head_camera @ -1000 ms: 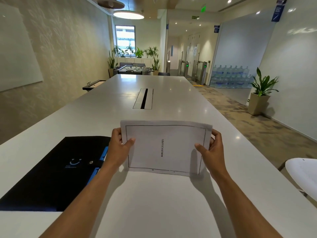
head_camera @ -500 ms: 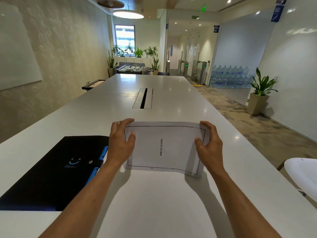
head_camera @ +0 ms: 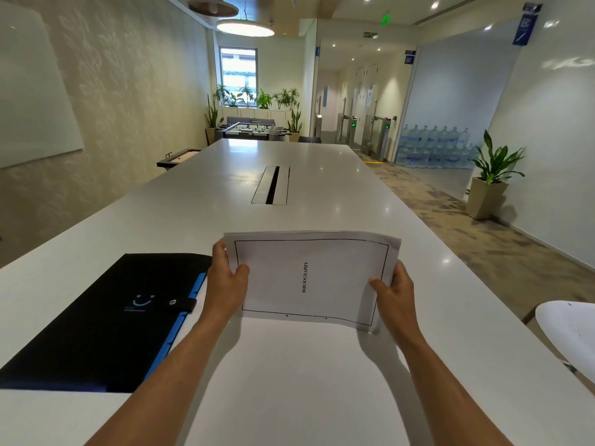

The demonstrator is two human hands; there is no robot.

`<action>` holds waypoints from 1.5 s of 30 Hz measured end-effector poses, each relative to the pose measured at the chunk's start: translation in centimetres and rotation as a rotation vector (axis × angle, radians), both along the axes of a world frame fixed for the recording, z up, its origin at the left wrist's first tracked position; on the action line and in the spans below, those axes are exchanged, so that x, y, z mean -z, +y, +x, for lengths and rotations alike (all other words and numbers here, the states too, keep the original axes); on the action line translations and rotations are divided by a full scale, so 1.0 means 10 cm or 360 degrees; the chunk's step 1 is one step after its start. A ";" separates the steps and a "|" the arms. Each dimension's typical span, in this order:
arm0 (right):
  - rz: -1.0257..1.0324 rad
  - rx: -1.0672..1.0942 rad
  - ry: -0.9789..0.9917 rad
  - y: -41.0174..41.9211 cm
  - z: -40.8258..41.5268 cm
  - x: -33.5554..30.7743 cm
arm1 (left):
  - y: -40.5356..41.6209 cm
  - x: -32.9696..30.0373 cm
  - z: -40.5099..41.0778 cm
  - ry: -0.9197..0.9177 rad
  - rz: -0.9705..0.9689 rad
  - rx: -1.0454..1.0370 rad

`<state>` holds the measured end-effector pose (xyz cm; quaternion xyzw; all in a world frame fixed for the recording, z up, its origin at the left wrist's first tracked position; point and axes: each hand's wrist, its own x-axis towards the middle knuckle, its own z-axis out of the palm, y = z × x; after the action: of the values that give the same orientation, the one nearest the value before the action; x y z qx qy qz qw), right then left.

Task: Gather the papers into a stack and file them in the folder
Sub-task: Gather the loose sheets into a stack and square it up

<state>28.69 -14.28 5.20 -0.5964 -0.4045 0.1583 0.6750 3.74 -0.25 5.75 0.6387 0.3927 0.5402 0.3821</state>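
Observation:
A stack of white papers [head_camera: 309, 278], its top sheet printed with a black border and the word BIBLIOGRAPHY, is held tilted up with its lower edge near the white table [head_camera: 289, 381]. My left hand [head_camera: 227, 281] grips the stack's left side, thumb on the front. My right hand [head_camera: 391, 296] grips the right side the same way. A black folder [head_camera: 96, 320] with a blue edge and a snap strap lies flat and closed on the table, to the left of my left hand.
A cable slot [head_camera: 272, 185] is set into the table's middle, farther away. A white chair seat [head_camera: 570, 326] juts in at the right edge. A potted plant [head_camera: 492, 175] stands by the right wall, beyond the table.
The papers went down flat onto the table with both hands over their sides, then came back up tilted toward me, held at both sides.

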 end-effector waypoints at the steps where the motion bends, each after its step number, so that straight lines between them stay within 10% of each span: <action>1: -0.0020 -0.0008 0.0020 -0.01 -0.01 0.06 | -0.01 0.07 0.00 0.0018 -0.0028 -0.0003; 15: 0.0046 0.0166 -0.0014 -0.04 -0.05 0.06 | 0.15 -0.11 -0.23 0.0116 -0.0141 0.0090; 29: 0.0159 0.0094 0.1109 0.31 -0.64 0.18 | -0.42 -0.08 0.41 -0.1241 -0.0864 0.0225; 35: 0.0233 -0.0117 0.1404 0.25 -0.82 0.25 | -0.42 -0.25 0.48 -0.0924 -0.0524 -0.0081; 45: 0.0118 0.0282 0.0216 0.14 -0.48 -0.17 | -0.29 -0.58 0.17 -0.0376 0.0223 0.0093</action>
<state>23.90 -12.89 6.94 -0.5923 -0.3092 0.1228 0.7338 5.44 -3.16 11.55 0.6069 0.2876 0.6263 0.3958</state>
